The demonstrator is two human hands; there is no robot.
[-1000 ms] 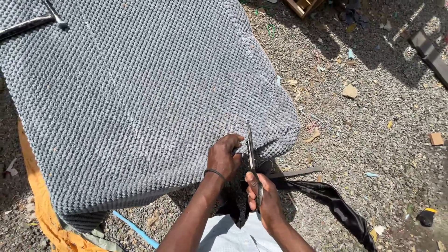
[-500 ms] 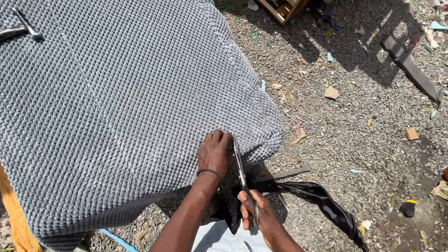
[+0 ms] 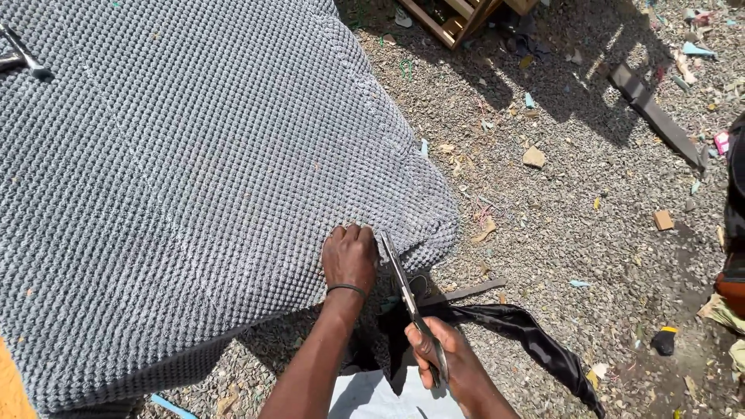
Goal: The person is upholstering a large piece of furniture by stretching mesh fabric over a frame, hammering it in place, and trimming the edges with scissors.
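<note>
A large grey waffle-textured fabric (image 3: pixel 186 178) covers a padded piece and fills the left of the head view. My left hand (image 3: pixel 351 258) presses on its lower right edge, fingers curled onto the cloth, a dark band on the wrist. My right hand (image 3: pixel 444 358) grips the handles of a pair of scissors (image 3: pixel 403 291). The blades point up toward the fabric's edge, right beside my left hand. A black strip of cloth (image 3: pixel 535 337) trails off to the right below the scissors.
Gravel ground (image 3: pixel 574 225) strewn with wood chips and scraps lies to the right. A wooden frame (image 3: pixel 458 15) stands at the top, a dark plank (image 3: pixel 656 116) at upper right. A metal tool (image 3: pixel 23 54) rests on the fabric's upper left.
The view has shifted so the fabric sits lower and further right. My right hand with the scissors has dropped a little; my left hand stays on the fabric's edge.
</note>
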